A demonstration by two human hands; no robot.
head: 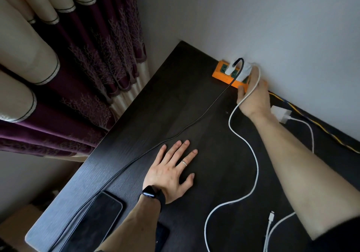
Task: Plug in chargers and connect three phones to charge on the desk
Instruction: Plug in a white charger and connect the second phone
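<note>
An orange power strip (222, 76) lies against the wall at the desk's far edge. One white charger (229, 69) stands plugged in it, with a black braided cable (175, 135) running down to a dark phone (97, 218) at the near left. My right hand (253, 97) grips a second white charger (247, 70) at the strip; its white cable (253, 154) loops back across the desk. My left hand (171, 172) rests flat, fingers spread, on the dark desk (165, 103). A second phone (162, 236) peeks out under my left forearm.
A third white charger (281, 114) with its cable lies loose near the wall, right of my right wrist. A white connector end (271, 215) lies at the near right. A yellow-blue cord (311, 123) runs along the wall. Purple and cream curtains (68, 57) hang at the left.
</note>
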